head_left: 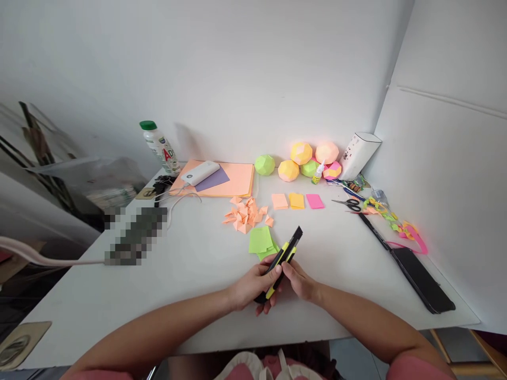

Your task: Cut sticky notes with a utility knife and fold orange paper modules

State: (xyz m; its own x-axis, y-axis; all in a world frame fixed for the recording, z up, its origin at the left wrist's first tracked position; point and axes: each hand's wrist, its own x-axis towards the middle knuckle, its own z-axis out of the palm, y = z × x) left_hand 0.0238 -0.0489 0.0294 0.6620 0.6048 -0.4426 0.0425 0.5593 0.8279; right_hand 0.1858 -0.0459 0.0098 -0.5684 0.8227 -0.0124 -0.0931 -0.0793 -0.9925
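Observation:
Above the front part of the white table, I hold a black and yellow-green utility knife, tilted with its black end up and to the right. My left hand is wrapped around the lower half of its body. The fingers of my right hand press against its right side. Just beyond my hands lies a loose stack of lime-green paper squares. Behind it is a heap of folded peach paper pieces. Peach, yellow and pink sticky notes sit in a row farther back.
Several faceted paper balls and a glue bottle stand along the wall. Scissors, paper scraps and a black case lie at right. At left are peach sheets, a power bank with a cable and a drink bottle.

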